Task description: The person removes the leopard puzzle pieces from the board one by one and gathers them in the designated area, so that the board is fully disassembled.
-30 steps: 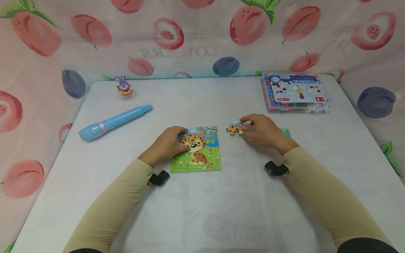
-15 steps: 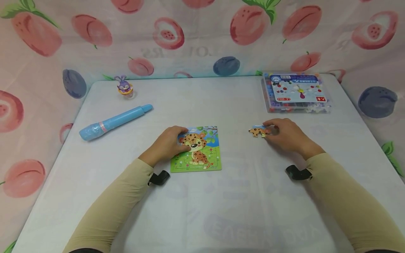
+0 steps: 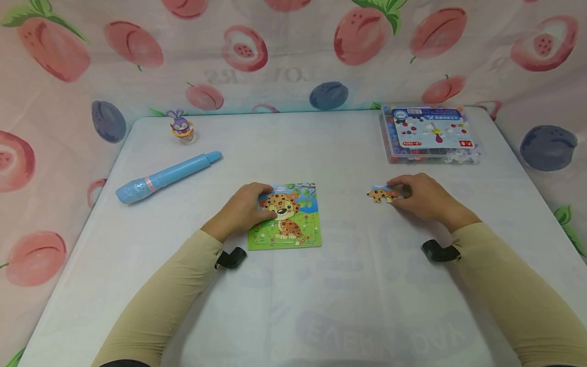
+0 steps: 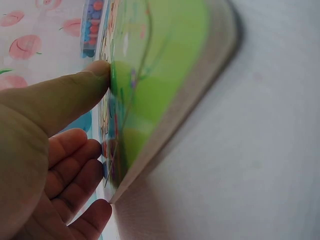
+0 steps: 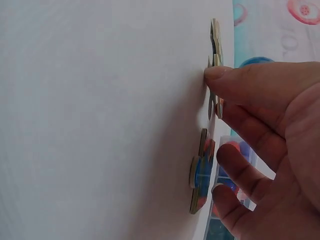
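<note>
A leopard jigsaw puzzle [image 3: 304,224] in a square tray lies flat near the middle of the table. My left hand [image 3: 238,211] holds it at its left side, and the thumb [image 4: 75,95] rests on the green face in the left wrist view. To the right, my right hand [image 3: 428,200] pinches a spotted puzzle piece [image 3: 379,194] between thumb and forefinger, low over the tabletop. Seen edge-on in the right wrist view, this puzzle piece [image 5: 217,42] sits at the thumb tip. Another blue-green puzzle piece [image 5: 201,175] lies by the other fingers, hidden behind the hand in the head view.
A clear box of coloured beads [image 3: 431,132] stands at the back right. Back left is a small purple rabbit figure [image 3: 181,126], with a light-blue tube-shaped wand [image 3: 169,176] in front of it. A fruit-patterned cloth [image 3: 284,56] hangs behind the white table [image 3: 293,306].
My right hand has moved right, carrying the spotted puzzle piece away from the puzzle, and now covers the blue-green piece in the head view. The left hand and the puzzle stay put.
</note>
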Demonstrator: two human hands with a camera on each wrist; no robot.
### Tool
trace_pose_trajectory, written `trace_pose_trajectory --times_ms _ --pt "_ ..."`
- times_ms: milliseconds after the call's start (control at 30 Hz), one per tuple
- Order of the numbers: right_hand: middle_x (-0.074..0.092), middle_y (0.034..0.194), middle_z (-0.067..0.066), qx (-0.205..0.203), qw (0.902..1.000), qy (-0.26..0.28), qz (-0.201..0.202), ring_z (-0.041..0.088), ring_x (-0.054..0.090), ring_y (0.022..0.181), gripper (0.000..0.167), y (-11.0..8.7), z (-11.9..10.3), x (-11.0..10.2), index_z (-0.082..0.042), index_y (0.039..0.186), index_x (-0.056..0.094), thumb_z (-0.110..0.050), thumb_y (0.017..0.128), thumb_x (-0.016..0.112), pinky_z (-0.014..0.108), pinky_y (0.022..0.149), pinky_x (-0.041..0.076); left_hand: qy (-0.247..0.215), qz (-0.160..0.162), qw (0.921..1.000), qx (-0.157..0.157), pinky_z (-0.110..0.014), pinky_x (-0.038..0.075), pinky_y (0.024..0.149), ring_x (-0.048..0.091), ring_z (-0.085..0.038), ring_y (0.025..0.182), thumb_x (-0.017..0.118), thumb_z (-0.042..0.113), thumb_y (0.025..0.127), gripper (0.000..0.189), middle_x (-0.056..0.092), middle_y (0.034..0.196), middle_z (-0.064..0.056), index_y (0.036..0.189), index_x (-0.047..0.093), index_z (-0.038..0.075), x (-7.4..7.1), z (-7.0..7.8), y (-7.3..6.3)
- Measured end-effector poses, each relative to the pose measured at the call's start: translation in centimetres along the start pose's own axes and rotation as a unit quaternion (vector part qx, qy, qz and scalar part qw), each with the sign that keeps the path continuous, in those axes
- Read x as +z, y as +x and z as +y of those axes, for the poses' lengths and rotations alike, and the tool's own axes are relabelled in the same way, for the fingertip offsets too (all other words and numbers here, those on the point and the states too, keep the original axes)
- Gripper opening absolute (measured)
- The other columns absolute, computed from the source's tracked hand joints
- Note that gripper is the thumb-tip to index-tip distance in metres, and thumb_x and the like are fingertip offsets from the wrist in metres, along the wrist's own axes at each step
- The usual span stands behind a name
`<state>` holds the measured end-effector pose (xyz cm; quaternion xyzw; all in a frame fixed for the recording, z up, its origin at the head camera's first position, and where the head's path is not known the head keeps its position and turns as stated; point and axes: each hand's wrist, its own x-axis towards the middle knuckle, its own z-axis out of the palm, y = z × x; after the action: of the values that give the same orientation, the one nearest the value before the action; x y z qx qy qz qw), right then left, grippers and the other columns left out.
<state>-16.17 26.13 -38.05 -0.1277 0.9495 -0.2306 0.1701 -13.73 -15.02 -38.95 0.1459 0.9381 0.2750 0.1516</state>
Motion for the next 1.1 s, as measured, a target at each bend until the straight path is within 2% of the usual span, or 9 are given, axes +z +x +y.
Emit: trace_pose_trajectory --times_ms 167,300,567,900,1100 --pt "0.056 0.116 0.021 0.001 1.0 -0.001 -0.005 0.037 0.044 0.104 0.048 -0.2 0.24 -0.09 -0.002 0.135 0.059 -0.019 0.092 0.071 0.06 0.095 0.039 0.003 -0.001 1.0 -0.002 -0.045 0.034 0.114 0.044 -0.034 0.133 0.08 0.027 0.088 0.067 0.052 0.141 -0.018 0.142 0.052 -0.001 -0.04 0.06 0.04" --pt "0.055 0.116 0.021 0.006 1.0 -0.001 -0.004 0.039 0.043 0.107 0.048 -0.37 0.22 -0.17 -0.002 0.135 0.059 -0.019 0.092 0.071 0.062 0.098 0.037 0.002 0.002 1.0 -0.004 -0.045 0.034 0.113 0.045 -0.033 0.132 0.081 0.027 0.087 0.067 0.052 0.141 -0.018 0.141 0.052 -0.001 -0.04 0.02 0.11" --pt "0.061 0.113 0.02 -0.012 0.9999 0.004 -0.003 0.036 0.049 0.102 0.048 -0.45 0.3 -0.27 0.001 0.133 0.061 -0.017 0.091 0.073 0.06 0.096 0.04 0.004 0.001 1.0 -0.005 -0.046 0.034 0.113 0.045 -0.034 0.132 0.08 0.027 0.087 0.068 0.052 0.141 -0.018 0.142 0.052 -0.001 -0.07 -0.06 0.13" --pt "0.06 0.124 0.024 -0.019 0.9997 0.01 -0.009 0.038 0.05 0.109 0.048 -0.67 0.49 -0.33 -0.001 0.134 0.06 -0.018 0.091 0.073 0.064 0.1 0.037 0.002 0.001 1.0 -0.001 -0.045 0.034 0.113 0.045 -0.034 0.133 0.08 0.026 0.087 0.067 0.052 0.141 -0.018 0.141 0.052 -0.001 0.07 -0.07 0.12" --pt "0.057 0.131 0.024 -0.016 0.9998 0.013 -0.007 0.039 0.048 0.117 0.048 -0.69 -0.32 -0.51 -0.003 0.138 0.058 -0.016 0.093 0.069 0.064 0.103 0.036 0.004 -0.001 1.0 -0.004 -0.045 0.034 0.113 0.044 -0.034 0.133 0.08 0.027 0.087 0.068 0.052 0.141 -0.018 0.142 0.051 -0.001 0.06 -0.09 0.12"
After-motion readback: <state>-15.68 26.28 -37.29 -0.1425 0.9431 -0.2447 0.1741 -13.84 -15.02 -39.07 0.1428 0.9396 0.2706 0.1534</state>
